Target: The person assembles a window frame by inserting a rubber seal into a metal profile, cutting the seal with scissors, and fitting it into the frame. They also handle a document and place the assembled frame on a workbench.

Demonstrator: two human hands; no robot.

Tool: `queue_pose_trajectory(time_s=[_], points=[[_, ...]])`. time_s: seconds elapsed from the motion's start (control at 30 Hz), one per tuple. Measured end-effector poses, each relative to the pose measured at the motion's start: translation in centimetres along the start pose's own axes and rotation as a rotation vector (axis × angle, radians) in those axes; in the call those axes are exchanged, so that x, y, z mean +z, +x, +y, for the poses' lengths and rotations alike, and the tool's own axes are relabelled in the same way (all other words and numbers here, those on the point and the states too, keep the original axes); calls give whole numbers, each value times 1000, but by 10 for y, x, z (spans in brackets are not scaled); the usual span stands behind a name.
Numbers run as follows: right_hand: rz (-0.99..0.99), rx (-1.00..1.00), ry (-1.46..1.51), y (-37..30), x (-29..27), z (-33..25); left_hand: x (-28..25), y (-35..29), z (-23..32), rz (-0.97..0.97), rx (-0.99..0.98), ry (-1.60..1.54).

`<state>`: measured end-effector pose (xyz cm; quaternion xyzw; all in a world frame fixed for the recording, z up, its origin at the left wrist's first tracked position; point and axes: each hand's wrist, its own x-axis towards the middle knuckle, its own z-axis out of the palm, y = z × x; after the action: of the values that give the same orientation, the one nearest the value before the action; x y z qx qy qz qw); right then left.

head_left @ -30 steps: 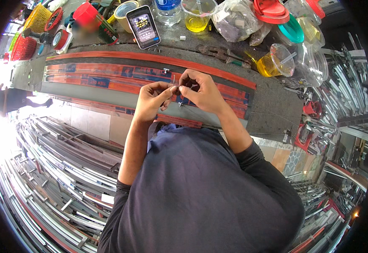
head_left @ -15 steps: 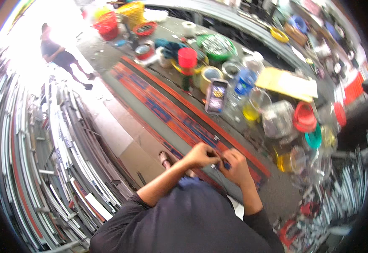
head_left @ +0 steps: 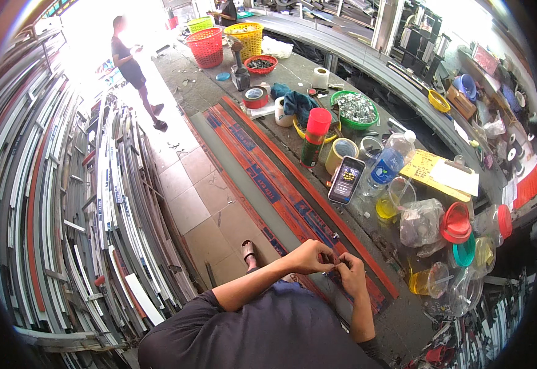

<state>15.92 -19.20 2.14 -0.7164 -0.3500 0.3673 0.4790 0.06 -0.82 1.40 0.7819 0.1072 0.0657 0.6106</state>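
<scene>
Close together over the lower end of the long red profiles, both my hands meet at the fingertips. My left hand is closed in a pinch, thumb and forefinger pressed toward the other hand. Fingers curled, my right hand pinches at the same spot. Something small and dark seems to sit between them, mostly hidden by the fingers and too small to name. The profiles are partly covered in blue printed film and lie lengthwise on the workbench. Just beyond the hands, a small metal piece rests on a profile.
Beyond the profiles stand a phone, a red-capped spray can, a water bottle, and a green basket of metal parts. Clear jars crowd the right. Long profiles fill racks at left. A person stands far left.
The view has tilted up and steadied, so the bench and hands sit lower in the picture. My hands stay together at the fingertips, with the fingers slightly rearranged.
</scene>
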Motion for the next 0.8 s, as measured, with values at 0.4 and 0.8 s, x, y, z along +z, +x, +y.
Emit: queue_pose_trajectory(time_s=[0.4, 0.8], points=[[-148, -28, 48, -3, -12, -5, 13, -1, -6, -40, -330, -615], [-226, 132, 617, -3, -3, 12, 13, 0, -18, -139, -316, -515]])
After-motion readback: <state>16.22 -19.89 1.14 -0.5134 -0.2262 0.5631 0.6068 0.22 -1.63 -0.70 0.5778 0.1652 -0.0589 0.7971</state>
